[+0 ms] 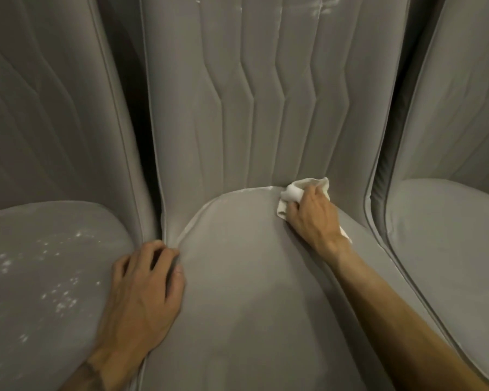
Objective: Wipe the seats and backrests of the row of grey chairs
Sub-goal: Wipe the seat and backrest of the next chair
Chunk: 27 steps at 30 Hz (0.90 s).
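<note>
View from my head, looking down on 3 grey chairs in a row. My right hand reaches to the rear right of the middle seat, just where it meets the middle backrest. Its fingers are curled round a bunched white cloth and press it onto the seat at that seam; a corner of the cloth shows behind my wrist. A thin pale line runs along the seam to the left of the cloth.

My left hand lies on the left edge of the middle seat. The thumb rests on top and the bent fingers hook over the edge into the gap beside the left seat, so the hand grips that edge.

The left seat carries scattered white specks. White smears mark the top of the middle backrest. The right seat shows a plain grey surface. The left backrest and right backrest stand close beside the middle one.
</note>
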Tool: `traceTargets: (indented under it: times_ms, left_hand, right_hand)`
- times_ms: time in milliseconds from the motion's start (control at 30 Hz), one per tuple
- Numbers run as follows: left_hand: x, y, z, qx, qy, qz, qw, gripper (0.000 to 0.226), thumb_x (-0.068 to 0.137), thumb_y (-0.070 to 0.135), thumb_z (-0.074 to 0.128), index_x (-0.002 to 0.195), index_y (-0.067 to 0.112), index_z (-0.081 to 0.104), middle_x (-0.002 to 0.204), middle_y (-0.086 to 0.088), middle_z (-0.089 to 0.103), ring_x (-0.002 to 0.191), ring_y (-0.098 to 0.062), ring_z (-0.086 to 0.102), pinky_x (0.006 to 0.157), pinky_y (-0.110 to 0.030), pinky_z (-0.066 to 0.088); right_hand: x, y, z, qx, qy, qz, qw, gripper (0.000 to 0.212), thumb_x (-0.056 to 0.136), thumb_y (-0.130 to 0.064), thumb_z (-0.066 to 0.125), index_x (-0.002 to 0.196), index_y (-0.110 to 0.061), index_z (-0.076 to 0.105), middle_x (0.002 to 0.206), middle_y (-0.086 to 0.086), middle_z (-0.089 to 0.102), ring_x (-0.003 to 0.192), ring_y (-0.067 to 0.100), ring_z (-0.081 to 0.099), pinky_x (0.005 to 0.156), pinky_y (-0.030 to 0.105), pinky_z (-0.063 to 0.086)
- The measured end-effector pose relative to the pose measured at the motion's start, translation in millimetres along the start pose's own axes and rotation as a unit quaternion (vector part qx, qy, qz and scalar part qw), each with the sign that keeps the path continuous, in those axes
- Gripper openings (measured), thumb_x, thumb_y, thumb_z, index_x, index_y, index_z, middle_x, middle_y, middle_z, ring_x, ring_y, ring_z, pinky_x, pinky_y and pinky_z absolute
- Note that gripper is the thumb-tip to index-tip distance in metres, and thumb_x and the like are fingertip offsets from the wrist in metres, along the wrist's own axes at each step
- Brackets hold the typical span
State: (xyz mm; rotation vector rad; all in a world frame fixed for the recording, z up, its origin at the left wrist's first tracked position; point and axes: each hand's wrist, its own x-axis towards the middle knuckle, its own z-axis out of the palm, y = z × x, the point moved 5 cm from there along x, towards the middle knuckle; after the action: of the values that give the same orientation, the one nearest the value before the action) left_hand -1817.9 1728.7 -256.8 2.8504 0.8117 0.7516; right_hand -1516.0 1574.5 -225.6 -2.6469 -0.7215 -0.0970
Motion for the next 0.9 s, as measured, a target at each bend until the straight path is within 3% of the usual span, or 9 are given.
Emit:
traceTargets:
  times_ms: [100, 167, 300, 400, 467, 567, 700, 800, 900]
  left_hand:
    - [-0.5, -0.6, 1.1, 0.005, -0.005, -0.002, 1.0, 0.029, 0.098, 0.037, 0.047, 0.117, 0.023, 0.064, 0.122, -0.002, 0.055, 0.107, -0.029, 0.062, 0.097, -0.048, 0.04]
    - [0.2, -0.4, 1.1, 0.002, -0.007, -0.004, 1.0, 0.029, 0.098, 0.037, 0.047, 0.117, 0.023, 0.064, 0.123, -0.002, 0.055, 0.106, -0.029, 0.062, 0.096, -0.048, 0.04]
    - [0.1, 1.5, -0.5, 0.001, 0.0, -0.001, 1.0, 0.027, 0.098, 0.037, 0.048, 0.116, 0.023, 0.063, 0.122, -0.003, 0.055, 0.105, -0.03, 0.062, 0.095, -0.049, 0.041]
    - [0.8, 0.5, -0.8, -0.003, -0.005, -0.003, 1.0, 0.027, 0.097, 0.036, 0.049, 0.116, 0.023, 0.064, 0.122, -0.002, 0.055, 0.106, -0.029, 0.062, 0.095, -0.049, 0.041]
    - [1.2, 0.7, -0.8, -0.002, -0.002, -0.003, 1.0, 0.027, 0.097, 0.036, 0.049, 0.116, 0.023, 0.063, 0.122, -0.002, 0.055, 0.107, -0.029, 0.061, 0.096, -0.049, 0.04]
    - [1.1, 0.1, 0.5, -0.001, 0.0, -0.006, 1.0, 0.027, 0.098, 0.036, 0.049, 0.116, 0.023, 0.064, 0.122, -0.002, 0.055, 0.105, -0.029, 0.061, 0.095, -0.049, 0.04]
    - [1.4, -0.3, 1.4, -0.003, -0.001, -0.007, 1.0, 0.026, 0.097, 0.036, 0.05, 0.116, 0.023, 0.064, 0.122, -0.002, 0.054, 0.105, -0.028, 0.06, 0.096, -0.048, 0.04]
    - [-0.4, -1.7, 1.9, -0.001, -0.006, -0.006, 1.0, 0.026, 0.098, 0.036, 0.05, 0.117, 0.024, 0.062, 0.123, -0.002, 0.054, 0.105, -0.028, 0.06, 0.096, -0.048, 0.04]
    - [0.0, -2.4, 2.6, -0.003, -0.006, -0.005, 1.0, 0.025, 0.098, 0.037, 0.048, 0.117, 0.025, 0.061, 0.123, -0.001, 0.053, 0.105, -0.027, 0.059, 0.097, -0.048, 0.04]
  right_hand:
    - [-1.5, -16.2, 4.2, -0.035, 0.038, 0.037, 0.998, 0.051, 0.103, -0.04, 0.042, 0.122, 0.006, 0.051, 0.123, 0.024, 0.059, 0.112, 0.038, 0.056, 0.094, 0.046, 0.044]
    - [-0.5, -22.4, 12.9, -0.124, 0.003, 0.031, 0.992, 0.052, 0.108, -0.039, 0.024, 0.13, 0.001, 0.049, 0.128, 0.023, 0.055, 0.117, 0.036, 0.052, 0.097, 0.045, 0.042]
    - [-1.1, -50.2, 34.1, -0.195, -0.059, -0.074, 0.976, 0.057, 0.109, -0.035, 0.004, 0.142, -0.005, 0.039, 0.136, 0.018, 0.049, 0.121, 0.033, 0.05, 0.099, 0.043, 0.038]
    - [-0.1, -50.5, 28.2, -0.119, -0.059, -0.131, 0.982, 0.045, 0.108, -0.035, 0.02, 0.137, -0.014, 0.047, 0.134, 0.009, 0.052, 0.119, 0.025, 0.052, 0.097, 0.035, 0.038]
    - [2.1, -20.2, 15.2, -0.102, -0.03, -0.1, 0.989, 0.037, 0.104, -0.032, 0.033, 0.131, -0.015, 0.052, 0.131, 0.008, 0.056, 0.121, 0.025, 0.05, 0.102, 0.037, 0.037]
    - [-1.0, 1.1, 10.6, -0.083, -0.002, -0.045, 0.996, 0.035, 0.103, -0.025, 0.036, 0.126, -0.009, 0.057, 0.126, 0.014, 0.06, 0.117, 0.029, 0.053, 0.101, 0.04, 0.037]
    - [-5.4, -50.4, 23.7, 0.065, -0.014, -0.157, 0.985, 0.023, 0.099, -0.014, 0.045, 0.107, -0.01, 0.066, 0.112, 0.012, 0.068, 0.107, 0.029, 0.061, 0.095, 0.04, 0.043]
    - [-4.5, -54.5, 18.8, 0.1, -0.113, -0.245, 0.958, 0.024, 0.099, -0.014, 0.049, 0.116, -0.017, 0.065, 0.126, 0.006, 0.06, 0.119, 0.022, 0.054, 0.101, 0.036, 0.04]
    - [8.9, -9.0, 7.5, 0.011, -0.108, -0.194, 0.975, 0.034, 0.097, -0.02, 0.051, 0.13, -0.018, 0.058, 0.135, 0.011, 0.056, 0.123, 0.031, 0.052, 0.103, 0.041, 0.041]
